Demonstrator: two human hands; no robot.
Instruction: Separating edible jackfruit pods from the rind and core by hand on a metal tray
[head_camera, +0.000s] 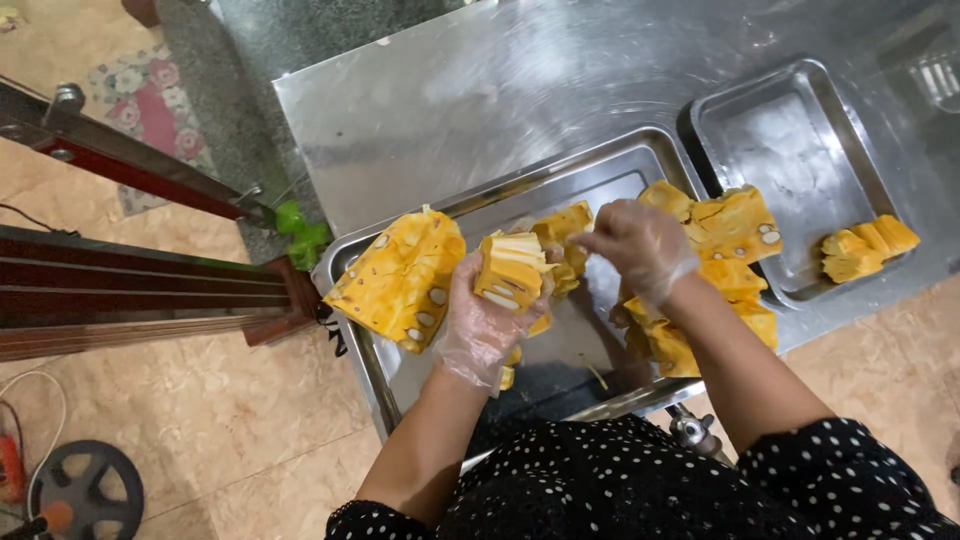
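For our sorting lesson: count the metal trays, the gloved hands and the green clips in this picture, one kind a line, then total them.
Metal trays: 2
Gloved hands: 2
Green clips: 1
Total: 5

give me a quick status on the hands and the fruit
Left hand gloved, gripping a jackfruit chunk over the big steel tray. Right hand gloved, picking at its top. More cut pieces crowd both sides.

Setting: a food-preparation area, likely a small commercial kitchen; stainless-steel worktop (470, 90); large steel tray (600, 170) of cut jackfruit (400, 280); second steel tray (790, 140); disposable gloves worn; tiled floor (230, 430); patterned mat (150, 100).
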